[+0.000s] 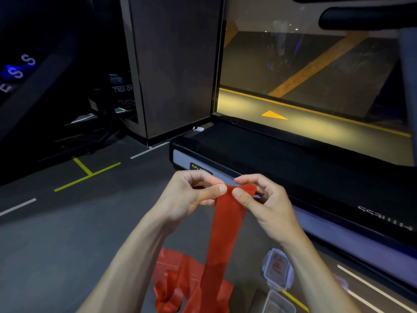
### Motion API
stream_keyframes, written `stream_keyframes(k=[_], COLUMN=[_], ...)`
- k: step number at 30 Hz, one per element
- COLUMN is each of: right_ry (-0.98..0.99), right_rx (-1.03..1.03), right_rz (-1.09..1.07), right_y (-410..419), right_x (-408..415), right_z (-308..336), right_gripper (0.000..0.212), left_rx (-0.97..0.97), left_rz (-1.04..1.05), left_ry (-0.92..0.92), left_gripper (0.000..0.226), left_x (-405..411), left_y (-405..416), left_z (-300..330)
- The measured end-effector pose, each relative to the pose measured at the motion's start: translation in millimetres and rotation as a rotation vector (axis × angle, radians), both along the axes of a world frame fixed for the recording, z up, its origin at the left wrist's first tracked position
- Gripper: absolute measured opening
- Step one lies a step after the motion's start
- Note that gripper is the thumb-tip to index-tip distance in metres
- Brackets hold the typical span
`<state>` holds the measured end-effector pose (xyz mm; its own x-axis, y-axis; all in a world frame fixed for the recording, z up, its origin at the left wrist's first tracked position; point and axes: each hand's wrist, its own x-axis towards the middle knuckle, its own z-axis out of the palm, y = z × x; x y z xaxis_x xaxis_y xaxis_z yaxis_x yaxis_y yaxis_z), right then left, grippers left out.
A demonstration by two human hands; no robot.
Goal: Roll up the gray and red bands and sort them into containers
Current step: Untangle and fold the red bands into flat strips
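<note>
A long red band (222,236) hangs from my two hands down to the floor, where its loose end lies in a crumpled heap (178,283). My left hand (189,195) pinches the band's top edge between thumb and fingers. My right hand (261,199) pinches the same top end from the right, with the edge folded over its thumb. A clear plastic container lid with red writing (278,268) lies on the floor at the lower right. A clear open container (278,302) sits just below it. No gray band is in sight.
A treadmill deck (293,163) runs diagonally right behind my hands. A dark pillar (176,64) and a glass wall (316,75) stand beyond it. The gray floor has yellow tape (88,173) and white tape (18,206) lines on the left.
</note>
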<state>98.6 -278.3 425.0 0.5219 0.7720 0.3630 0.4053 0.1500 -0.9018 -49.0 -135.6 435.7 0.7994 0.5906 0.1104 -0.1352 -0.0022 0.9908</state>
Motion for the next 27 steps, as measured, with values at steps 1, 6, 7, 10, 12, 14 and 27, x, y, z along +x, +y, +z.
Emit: stream_keyframes(k=[1,6,7,10,12,14,27], right_ry=[-0.006,-0.053,-0.062,-0.102,-0.11,-0.097,-0.185], right_rx=[0.013,0.069,0.072,0.076,0.058,0.032,0.03], right_rz=[-0.012,-0.044,-0.049,-0.056,-0.054,-0.028,-0.107], right_y=[1,0,0,0,0,-1,0], right_x=[0,1,1,-2,-4,-6,-10], right_z=[0,1,2,4,5,7,8], right_gripper=[0.018,0.011,0.011,0.01,0.01,0.008,0.01], left_rx=[0.004,0.042,0.035,0.018,0.035,0.065,0.107], left_rz=[0.006,0.036,0.041,0.063,0.071,0.074,0.028], left_ry=[0.002,0.007,0.0,-0.02,-0.028,-0.037,-0.056], left_gripper=[0.016,0.013,0.013,0.011,0.01,0.01,0.017], left_x=[0,1,2,4,4,4,7], left_y=[0,0,0,-1,-1,0,-5], left_z=[0,-1,-1,-3,-3,-3,-5])
